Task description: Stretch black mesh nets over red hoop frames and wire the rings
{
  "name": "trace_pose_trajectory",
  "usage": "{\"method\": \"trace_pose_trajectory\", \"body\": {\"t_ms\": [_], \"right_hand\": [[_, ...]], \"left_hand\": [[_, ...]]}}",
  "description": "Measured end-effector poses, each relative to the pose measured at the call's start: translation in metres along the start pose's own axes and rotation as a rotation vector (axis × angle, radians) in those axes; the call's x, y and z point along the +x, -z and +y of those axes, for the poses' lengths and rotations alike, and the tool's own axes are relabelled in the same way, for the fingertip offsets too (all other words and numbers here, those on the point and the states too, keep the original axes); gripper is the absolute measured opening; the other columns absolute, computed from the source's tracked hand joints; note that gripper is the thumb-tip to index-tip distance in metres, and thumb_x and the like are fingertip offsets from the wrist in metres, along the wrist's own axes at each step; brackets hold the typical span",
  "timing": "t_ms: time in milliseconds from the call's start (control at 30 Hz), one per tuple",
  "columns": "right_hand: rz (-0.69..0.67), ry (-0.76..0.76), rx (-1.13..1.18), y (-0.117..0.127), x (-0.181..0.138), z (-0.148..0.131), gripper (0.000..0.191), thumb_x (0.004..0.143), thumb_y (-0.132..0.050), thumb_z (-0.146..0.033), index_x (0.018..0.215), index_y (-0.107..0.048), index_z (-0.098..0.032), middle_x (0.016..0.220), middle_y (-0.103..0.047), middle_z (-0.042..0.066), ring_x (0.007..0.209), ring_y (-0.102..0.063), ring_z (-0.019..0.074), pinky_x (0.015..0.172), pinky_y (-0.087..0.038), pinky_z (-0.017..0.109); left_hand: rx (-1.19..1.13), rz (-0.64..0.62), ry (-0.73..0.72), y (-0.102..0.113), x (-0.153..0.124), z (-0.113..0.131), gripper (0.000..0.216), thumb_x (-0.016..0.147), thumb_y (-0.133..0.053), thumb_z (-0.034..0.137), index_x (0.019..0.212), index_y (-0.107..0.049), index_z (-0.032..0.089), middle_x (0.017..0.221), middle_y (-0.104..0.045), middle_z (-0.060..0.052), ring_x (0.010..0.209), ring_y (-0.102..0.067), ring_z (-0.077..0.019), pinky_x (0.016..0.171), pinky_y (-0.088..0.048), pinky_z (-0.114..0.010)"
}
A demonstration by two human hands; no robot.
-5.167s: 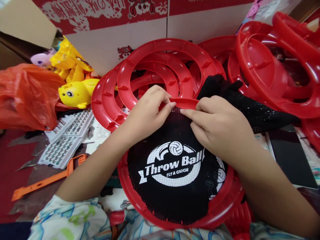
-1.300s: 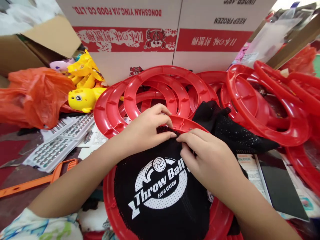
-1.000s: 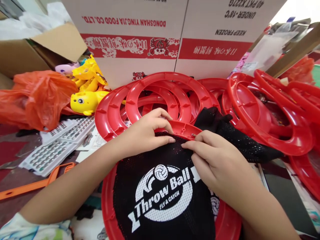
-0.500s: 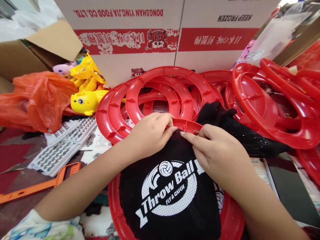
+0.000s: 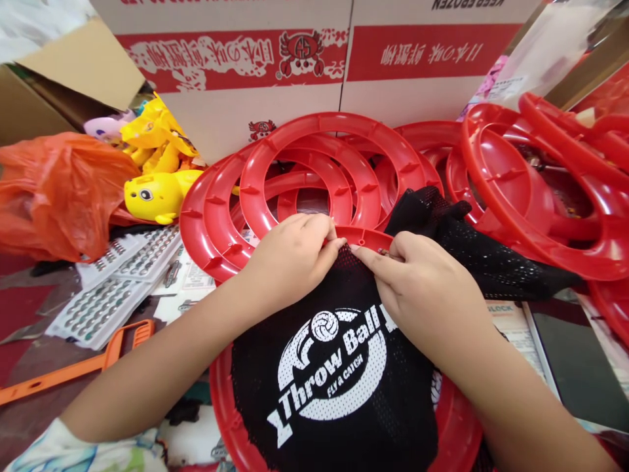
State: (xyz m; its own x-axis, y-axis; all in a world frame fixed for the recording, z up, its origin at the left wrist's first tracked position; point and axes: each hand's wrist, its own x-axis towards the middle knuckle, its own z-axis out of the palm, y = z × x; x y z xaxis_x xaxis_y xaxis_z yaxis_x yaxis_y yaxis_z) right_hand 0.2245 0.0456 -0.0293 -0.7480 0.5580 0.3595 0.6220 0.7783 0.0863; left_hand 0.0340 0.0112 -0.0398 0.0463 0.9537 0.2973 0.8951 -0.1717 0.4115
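Carton backdrop: white carton (image 5: 299, 105) with a red printed band, standing beyond the hands.
Left hand: left hand (image 5: 299, 259) pinches the far edge of the black mesh panel (image 5: 339, 432) between thumb and curled fingers.
Right hand: right hand (image 5: 422, 288) has one fingertip on that same edge, just beside the left thumb; its grip is partly hidden, so I cannot tell how firmly it closes. By it is a small glinting piece (image 5: 384, 251), too small to name.
"Throw Ball" mesh: below and between the hands, across the red ring (image 5: 366, 237). Its left edge seems laid along the rim; the far stretch under the fingertips looks unfinished.
Other rings: stacked rings (image 5: 334, 122) beyond the hands show no panel fitted; loose mesh (image 5: 486, 252) lies bunched right of the right hand.
White tray: left of the left forearm, a tray (image 5: 75, 339) holds rows of small shiny rounds (image 5: 93, 314).
Orange bag: farther left, a plastic bag (image 5: 59, 196), contents hidden.
Open box: behind the bag, a cardboard box (image 5: 81, 65); its inside is mostly out of sight.
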Motion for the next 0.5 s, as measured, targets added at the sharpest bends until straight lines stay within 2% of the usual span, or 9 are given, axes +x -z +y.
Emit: {"method": "trace_pose_trajectory", "body": {"t_ms": [133,300,400,500], "right_hand": [[-0.005,-0.035,0.053,0.004,0.001,0.001,0.037,0.092,-0.044,-0.018,0.114,-0.074,-0.023,0.071,-0.056,0.006,0.064,-0.050,0.0177,0.059,-0.036,0.029],[-0.020,-0.199,0.296,0.010,0.005,0.007,0.035,0.086,-0.048,-0.011,0.104,-0.077,-0.019,0.072,-0.063,0.004,0.065,-0.058,0.0141,0.062,-0.043,0.027],[0.031,-0.262,0.400,0.012,0.006,0.007,0.033,0.082,-0.052,-0.007,0.101,-0.076,-0.018,0.081,-0.071,0.002,0.070,-0.063,0.0124,0.065,-0.046,0.025],[0.091,-0.290,0.435,0.013,0.006,0.006,0.028,0.080,-0.054,-0.006,0.097,-0.074,-0.017,0.081,-0.072,0.000,0.068,-0.063,0.0105,0.061,-0.045,0.022]], "left_hand": [[-0.041,-0.020,0.043,0.001,0.001,0.001,0.014,0.091,-0.048,0.023,0.078,-0.049,0.017,0.100,-0.069,-0.010,0.100,-0.064,-0.0276,0.085,-0.047,-0.042],[-0.123,-0.021,0.083,0.004,0.002,0.001,0.014,0.087,-0.050,0.022,0.074,-0.050,0.018,0.088,-0.068,-0.005,0.093,-0.064,-0.0243,0.080,-0.045,-0.037],[-0.156,-0.018,0.062,0.004,0.001,0.000,0.014,0.085,-0.052,0.022,0.072,-0.050,0.018,0.086,-0.068,-0.004,0.094,-0.064,-0.0235,0.080,-0.045,-0.036],[-0.162,-0.008,0.036,0.004,0.000,-0.002,0.013,0.086,-0.052,0.024,0.074,-0.051,0.018,0.092,-0.068,-0.005,0.100,-0.063,-0.0242,0.082,-0.045,-0.036]]}}
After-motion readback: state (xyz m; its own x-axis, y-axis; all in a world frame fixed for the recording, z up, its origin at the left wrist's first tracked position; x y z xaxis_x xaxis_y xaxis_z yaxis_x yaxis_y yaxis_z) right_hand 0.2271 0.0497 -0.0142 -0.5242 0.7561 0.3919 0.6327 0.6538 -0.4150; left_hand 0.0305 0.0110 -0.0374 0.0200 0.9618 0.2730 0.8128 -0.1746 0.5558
